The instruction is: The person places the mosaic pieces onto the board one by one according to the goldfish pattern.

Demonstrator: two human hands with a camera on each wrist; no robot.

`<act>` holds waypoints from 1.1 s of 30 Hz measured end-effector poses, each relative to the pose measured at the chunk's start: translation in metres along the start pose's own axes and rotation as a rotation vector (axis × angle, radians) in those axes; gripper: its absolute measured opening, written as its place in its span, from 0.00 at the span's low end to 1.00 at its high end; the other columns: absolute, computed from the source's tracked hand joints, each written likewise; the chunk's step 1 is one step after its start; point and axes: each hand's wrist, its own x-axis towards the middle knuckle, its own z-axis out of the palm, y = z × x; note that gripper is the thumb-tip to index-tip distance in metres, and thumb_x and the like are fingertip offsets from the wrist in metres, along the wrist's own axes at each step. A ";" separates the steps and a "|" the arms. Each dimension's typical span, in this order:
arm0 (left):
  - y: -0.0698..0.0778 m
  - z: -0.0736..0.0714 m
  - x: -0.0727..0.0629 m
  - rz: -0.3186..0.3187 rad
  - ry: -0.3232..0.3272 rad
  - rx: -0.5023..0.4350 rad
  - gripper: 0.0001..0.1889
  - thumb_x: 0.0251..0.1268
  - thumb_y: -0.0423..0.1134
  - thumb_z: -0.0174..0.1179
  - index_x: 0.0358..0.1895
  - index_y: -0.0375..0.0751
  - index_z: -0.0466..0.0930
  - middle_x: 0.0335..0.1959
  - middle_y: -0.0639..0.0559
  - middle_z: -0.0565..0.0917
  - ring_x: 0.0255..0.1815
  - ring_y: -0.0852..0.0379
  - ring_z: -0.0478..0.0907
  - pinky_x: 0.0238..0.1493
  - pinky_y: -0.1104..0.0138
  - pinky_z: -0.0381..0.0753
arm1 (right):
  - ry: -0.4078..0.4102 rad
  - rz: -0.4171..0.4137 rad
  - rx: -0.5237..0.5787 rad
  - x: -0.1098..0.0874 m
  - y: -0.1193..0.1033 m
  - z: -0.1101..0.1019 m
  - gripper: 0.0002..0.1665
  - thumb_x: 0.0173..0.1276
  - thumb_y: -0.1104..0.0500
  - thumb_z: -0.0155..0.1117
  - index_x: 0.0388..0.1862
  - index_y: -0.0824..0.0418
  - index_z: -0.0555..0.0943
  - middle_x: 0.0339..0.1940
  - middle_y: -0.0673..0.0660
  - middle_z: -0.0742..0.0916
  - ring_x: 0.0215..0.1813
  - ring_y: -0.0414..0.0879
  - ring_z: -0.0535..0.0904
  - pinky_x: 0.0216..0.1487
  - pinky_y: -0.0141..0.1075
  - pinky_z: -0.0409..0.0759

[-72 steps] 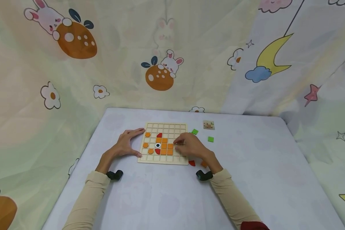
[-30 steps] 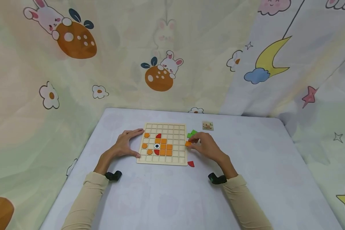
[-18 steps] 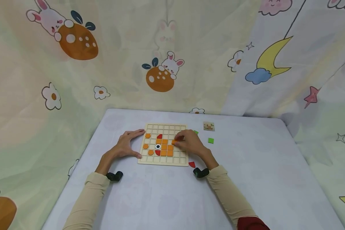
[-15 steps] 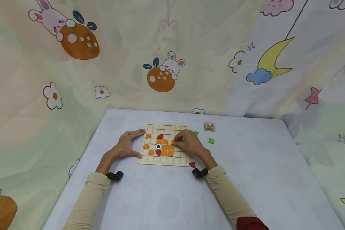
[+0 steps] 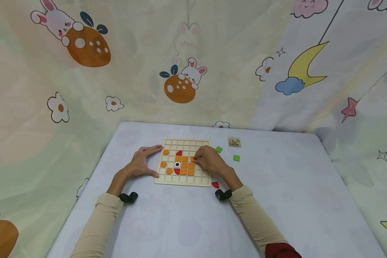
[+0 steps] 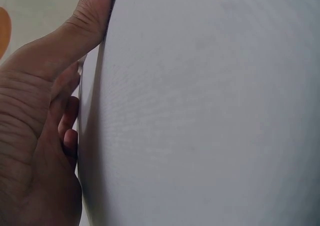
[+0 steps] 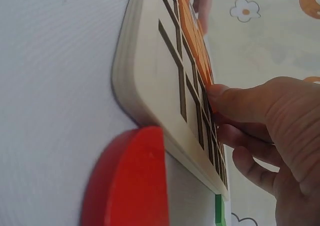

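Note:
A pale wooden grid board (image 5: 171,143) lies on the white table. On it sit several orange square tiles (image 5: 184,171), several orange round tiles (image 5: 163,164), red quarter-circle tiles (image 5: 178,153) and an eye tile (image 5: 177,165). My left hand (image 5: 138,163) spreads thumb and forefinger against the board's left edge, touching near two corners. Between thumb and fingertips, my right hand (image 5: 211,159) pinches an orange square tile (image 5: 192,159) at the upper right of the orange cluster, partly covered by the fingers. The right wrist view shows the pinch low over the grid.
Right of the board lie two green square tiles, one green tile (image 5: 219,149) near the hand and another green tile (image 5: 237,158) farther out. A loose red quarter-circle piece (image 5: 215,185) is by the near right corner. A small pattern card (image 5: 234,142) lies behind.
My right hand went to the board's right side, took an orange square tile and carried it left over the grid, lowering it beside the other orange squares. My left hand stayed in place.

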 end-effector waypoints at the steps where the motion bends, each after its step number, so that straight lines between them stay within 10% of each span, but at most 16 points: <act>1: 0.000 0.000 0.000 0.000 -0.001 0.002 0.65 0.38 0.58 0.91 0.86 0.53 0.67 0.89 0.48 0.65 0.80 0.36 0.61 0.78 0.32 0.55 | -0.003 0.002 -0.004 0.000 0.000 0.000 0.09 0.73 0.61 0.77 0.49 0.59 0.95 0.47 0.51 0.95 0.57 0.48 0.86 0.68 0.48 0.82; 23: 0.004 -0.002 0.000 -0.014 -0.013 -0.004 0.65 0.37 0.56 0.91 0.86 0.52 0.67 0.89 0.49 0.64 0.80 0.36 0.61 0.77 0.34 0.56 | 0.014 -0.061 -0.096 0.002 -0.011 0.005 0.09 0.77 0.61 0.73 0.50 0.61 0.95 0.47 0.54 0.92 0.52 0.49 0.82 0.59 0.45 0.83; 33: 0.006 -0.001 0.000 -0.021 -0.009 -0.010 0.64 0.37 0.56 0.91 0.85 0.53 0.67 0.89 0.49 0.65 0.81 0.36 0.61 0.78 0.34 0.55 | 0.021 0.058 0.021 -0.026 -0.005 -0.024 0.15 0.72 0.54 0.79 0.52 0.60 0.94 0.44 0.51 0.93 0.49 0.47 0.83 0.56 0.43 0.82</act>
